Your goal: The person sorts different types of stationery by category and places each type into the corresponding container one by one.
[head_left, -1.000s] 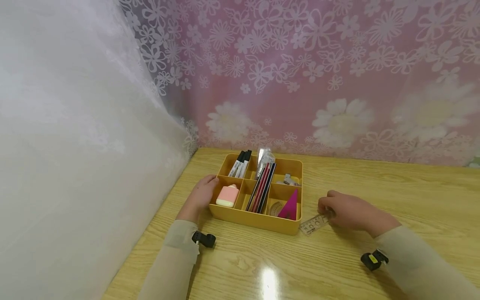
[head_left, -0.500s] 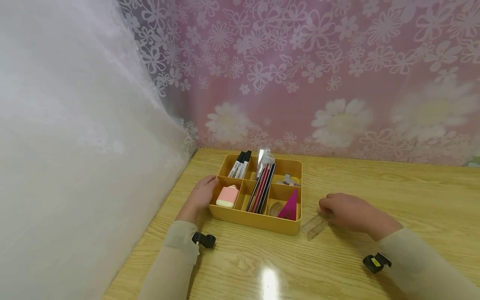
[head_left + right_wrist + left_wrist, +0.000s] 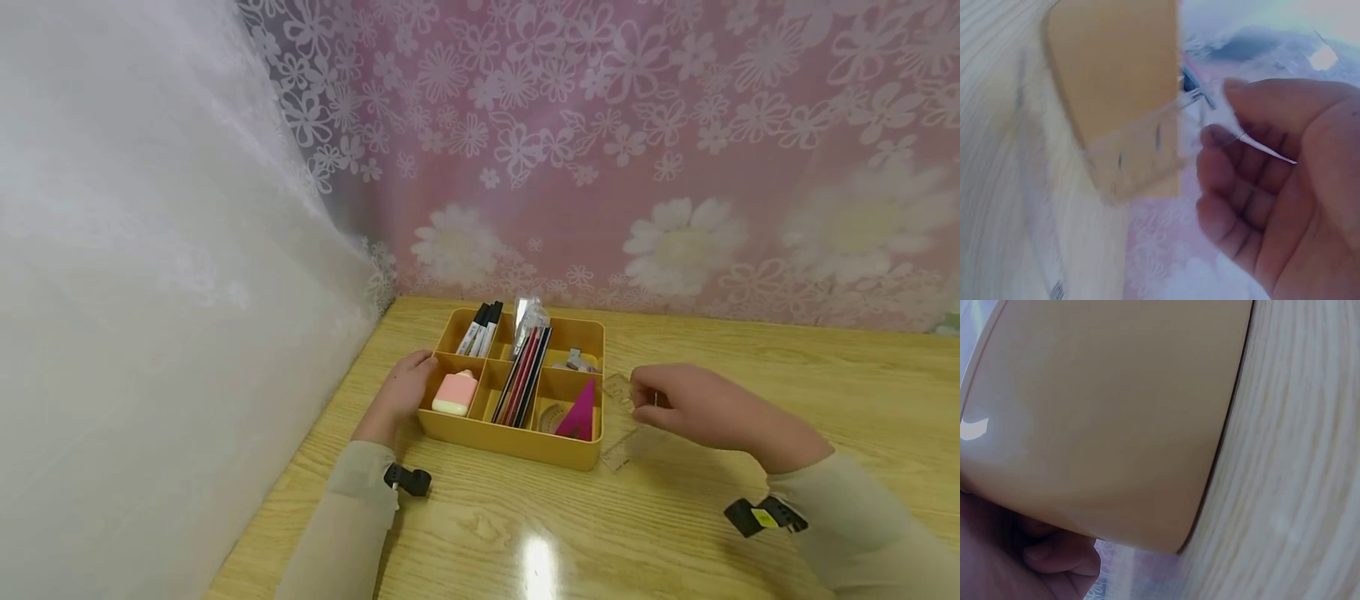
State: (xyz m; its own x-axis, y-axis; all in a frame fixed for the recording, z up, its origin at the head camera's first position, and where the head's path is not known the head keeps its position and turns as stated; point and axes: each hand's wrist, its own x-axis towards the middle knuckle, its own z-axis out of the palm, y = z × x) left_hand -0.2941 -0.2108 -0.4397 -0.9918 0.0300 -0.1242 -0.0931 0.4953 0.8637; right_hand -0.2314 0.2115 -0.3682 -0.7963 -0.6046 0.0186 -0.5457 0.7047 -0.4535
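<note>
A yellow compartment tray [image 3: 510, 442] stands on the table. My left hand [image 3: 405, 387] holds it at its left side; the left wrist view shows curled fingers [image 3: 1063, 553] beside the tray's wall [image 3: 1110, 425]. To the right of the tray, my right hand [image 3: 697, 408] pinches a clear ruler [image 3: 619, 388] between thumb and index finger. In the right wrist view this ruler [image 3: 1141, 150] reaches across the tray's side, slightly blurred. A second clear strip with markings [image 3: 621, 452] lies on the table below the hand, near the tray's front right corner.
In the tray are black-capped markers [image 3: 480, 329], a pink bottle [image 3: 455, 392], pencils [image 3: 522, 379], a clear bag [image 3: 530, 317], small grey pieces [image 3: 577, 360], a protractor [image 3: 552, 417] and a magenta set square [image 3: 579, 414]. A floral curtain [image 3: 675, 167] hangs behind; white sheeting [image 3: 150, 292] stands left.
My right hand has risen and turned, bringing one clear ruler up beside the tray's right wall. The other clear strip stays below on the table. My left hand and the tray have not moved.
</note>
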